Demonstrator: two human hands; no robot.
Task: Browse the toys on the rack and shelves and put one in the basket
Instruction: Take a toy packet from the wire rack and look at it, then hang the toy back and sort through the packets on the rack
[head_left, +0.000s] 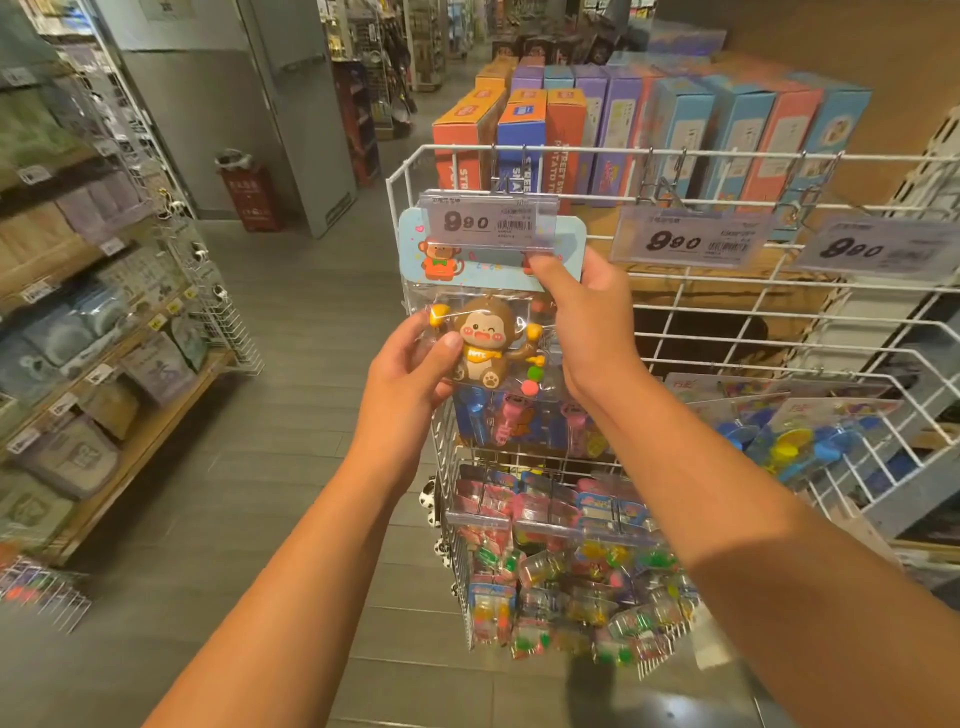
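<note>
At frame centre, left hand (410, 364) and right hand (587, 312) both grip the monkey pack (483, 312) against the rack (675, 312); open floor (291, 467) lies left.

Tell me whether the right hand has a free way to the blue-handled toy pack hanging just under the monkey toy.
Probably not yet: the right hand grips the monkey toy pack, as does the left hand, and that pack hangs partly over the blue-handled pack.

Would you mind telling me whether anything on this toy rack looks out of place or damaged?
Nothing stands out. The monkey toy pack is intact, held by the left hand and right hand under its price tag on the wire rack. It simply tilts a little in the grip.
</note>
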